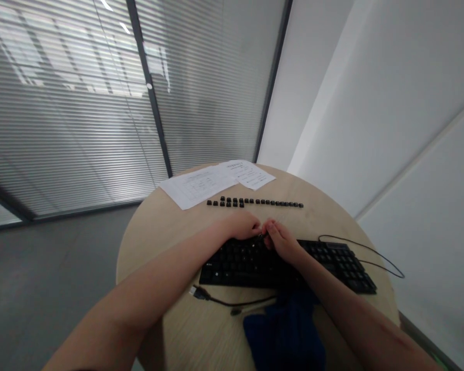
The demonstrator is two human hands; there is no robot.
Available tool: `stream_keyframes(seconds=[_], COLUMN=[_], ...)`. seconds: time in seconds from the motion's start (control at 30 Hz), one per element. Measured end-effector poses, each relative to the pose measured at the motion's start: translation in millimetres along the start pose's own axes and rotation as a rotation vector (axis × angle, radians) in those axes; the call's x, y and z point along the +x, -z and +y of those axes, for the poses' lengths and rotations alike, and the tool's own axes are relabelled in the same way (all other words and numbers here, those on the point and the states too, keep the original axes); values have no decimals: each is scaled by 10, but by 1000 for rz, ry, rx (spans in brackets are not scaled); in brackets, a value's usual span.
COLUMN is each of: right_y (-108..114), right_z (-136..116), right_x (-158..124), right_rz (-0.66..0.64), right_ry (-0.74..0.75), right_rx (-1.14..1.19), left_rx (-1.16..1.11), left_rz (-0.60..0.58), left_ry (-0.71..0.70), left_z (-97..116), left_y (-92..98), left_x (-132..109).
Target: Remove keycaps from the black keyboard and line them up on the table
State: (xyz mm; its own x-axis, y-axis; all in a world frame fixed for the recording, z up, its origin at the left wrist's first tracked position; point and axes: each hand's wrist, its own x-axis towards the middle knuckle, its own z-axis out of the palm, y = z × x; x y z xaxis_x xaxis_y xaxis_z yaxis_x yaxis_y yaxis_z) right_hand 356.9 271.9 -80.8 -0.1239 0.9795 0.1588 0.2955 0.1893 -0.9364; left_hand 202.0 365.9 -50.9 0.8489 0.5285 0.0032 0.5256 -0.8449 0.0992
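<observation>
A black keyboard (pixel 235 265) lies on the round wooden table, partly covered by my forearms. Over its upper middle, my left hand (pixel 244 225) is closed with the fingers curled down. My right hand (pixel 281 241) is closed beside it, thumb pressed to the fingers, and the fingertips of both hands nearly meet. A small dark thing seems to show between them, too small to name. Beyond my hands, loose black keycaps (pixel 263 201) stand in a long row, with a shorter row in front at the left.
Printed papers (pixel 203 183) lie at the table's far edge. A USB plug (pixel 199 292) with its cable rests before the keyboard, near a thin dark-tipped tool (pixel 236 312) and a blue cloth (pixel 286 332). A black cable (pixel 382 257) loops at the right rim of the table (pixel 139 247).
</observation>
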Motion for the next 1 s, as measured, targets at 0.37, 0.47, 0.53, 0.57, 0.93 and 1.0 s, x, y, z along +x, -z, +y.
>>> stream_keyframes(seconds=[0.37, 0.47, 0.53, 0.57, 0.93, 1.0], right_y=[19, 14, 7, 2, 25, 19], right_z=[-53, -106, -102, -86, -7, -21], right_x=[-74, -86, -92, -95, 1, -3], right_rz=[-100, -104, -112, -107, 360, 348], right_ry=[191, 284, 317, 316, 59, 90], right_rx=[-185, -275, -301, -283, 265, 252], left_rx=[-53, -34, -21, -17, -51, -94], left_rz=[3, 1, -1, -4, 4, 16], left_ry=[-20, -13, -20, -24, 10, 6], left_z=[-79, -90, -89, -86, -91, -127], left_y=[-59, -63, -57, -51, -66, -92], left_x=[34, 40, 37, 34, 25, 32])
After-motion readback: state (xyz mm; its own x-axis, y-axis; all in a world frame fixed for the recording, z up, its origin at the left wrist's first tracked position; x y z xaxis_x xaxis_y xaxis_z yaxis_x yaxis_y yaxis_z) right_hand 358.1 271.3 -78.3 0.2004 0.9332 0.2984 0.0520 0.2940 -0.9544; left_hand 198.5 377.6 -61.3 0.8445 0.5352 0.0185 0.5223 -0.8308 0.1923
